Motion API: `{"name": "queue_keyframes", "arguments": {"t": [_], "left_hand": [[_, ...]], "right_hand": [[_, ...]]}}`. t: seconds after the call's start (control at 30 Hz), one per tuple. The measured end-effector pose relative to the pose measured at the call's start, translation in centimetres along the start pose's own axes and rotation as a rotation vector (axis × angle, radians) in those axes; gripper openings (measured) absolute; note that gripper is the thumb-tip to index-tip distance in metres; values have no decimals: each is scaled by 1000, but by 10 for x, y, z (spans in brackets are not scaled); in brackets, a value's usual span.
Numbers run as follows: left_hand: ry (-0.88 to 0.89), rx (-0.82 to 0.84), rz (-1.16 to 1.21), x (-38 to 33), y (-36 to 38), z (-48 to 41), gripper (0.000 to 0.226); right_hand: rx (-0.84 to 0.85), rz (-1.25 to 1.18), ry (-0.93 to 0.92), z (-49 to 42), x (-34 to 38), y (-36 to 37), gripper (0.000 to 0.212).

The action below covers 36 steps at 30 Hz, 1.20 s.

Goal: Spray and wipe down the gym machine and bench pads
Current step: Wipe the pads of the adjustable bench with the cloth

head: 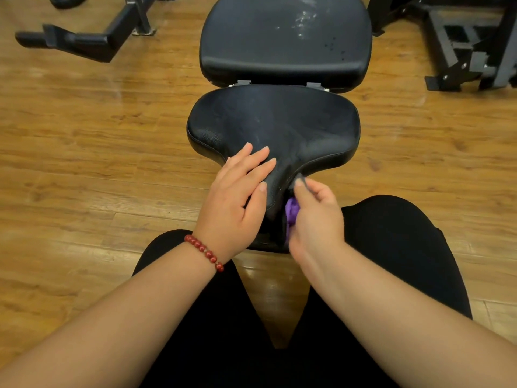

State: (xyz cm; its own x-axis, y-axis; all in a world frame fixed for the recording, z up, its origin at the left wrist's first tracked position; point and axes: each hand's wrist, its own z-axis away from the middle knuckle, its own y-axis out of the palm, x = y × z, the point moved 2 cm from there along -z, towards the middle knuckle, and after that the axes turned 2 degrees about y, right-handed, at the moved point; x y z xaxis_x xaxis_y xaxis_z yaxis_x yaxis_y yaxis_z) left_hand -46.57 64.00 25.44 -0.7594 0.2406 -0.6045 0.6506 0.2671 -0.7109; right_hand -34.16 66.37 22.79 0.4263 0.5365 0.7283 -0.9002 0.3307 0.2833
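Observation:
A black saddle-shaped seat pad lies in front of me, with a black back pad behind it that carries wet spray drops near its top right. My left hand, with a red bead bracelet at the wrist, rests flat with straight fingers on the narrow front nose of the seat. My right hand grips a purple cloth against the right side of that nose. Most of the cloth is hidden under the hand. No spray bottle is in view.
Wooden plank floor surrounds the seat. A black machine frame foot stands at the back left and another black steel frame at the back right. My knees in black trousers flank the seat's front.

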Motion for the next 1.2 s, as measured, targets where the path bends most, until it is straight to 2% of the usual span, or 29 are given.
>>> {"name": "queue_keyframes", "arguments": {"t": [0.1,0.27,0.47,0.67,0.77,0.87,1.03,1.2], "left_hand": [[15,20,-42,0,-3,-3,45],[66,121,-113,-4,-11,-18,50],[49,159,-119,-3,-8,-21,53],[44,172,-120,-4,-7,-22,51],[37,187,-132,-4,-9,-23,52],[43,241,-172,-7,-12,-26,53],[35,348,-206,-14,-19,-40,49],[14,574,-364,-21,-13,-67,53]], "right_hand": [[61,34,-15,8,-3,-3,12],[-84,-71,-71,-24,21,2,7],[32,-25,-5,-11,0,-3,11],[-104,-129,-34,-36,25,-8,6],[-8,-74,16,-22,9,-3,10],[12,-49,-2,-24,15,-7,6],[-127,-133,-28,-40,29,-11,4],[-5,-60,-3,-23,11,-3,3]]}}
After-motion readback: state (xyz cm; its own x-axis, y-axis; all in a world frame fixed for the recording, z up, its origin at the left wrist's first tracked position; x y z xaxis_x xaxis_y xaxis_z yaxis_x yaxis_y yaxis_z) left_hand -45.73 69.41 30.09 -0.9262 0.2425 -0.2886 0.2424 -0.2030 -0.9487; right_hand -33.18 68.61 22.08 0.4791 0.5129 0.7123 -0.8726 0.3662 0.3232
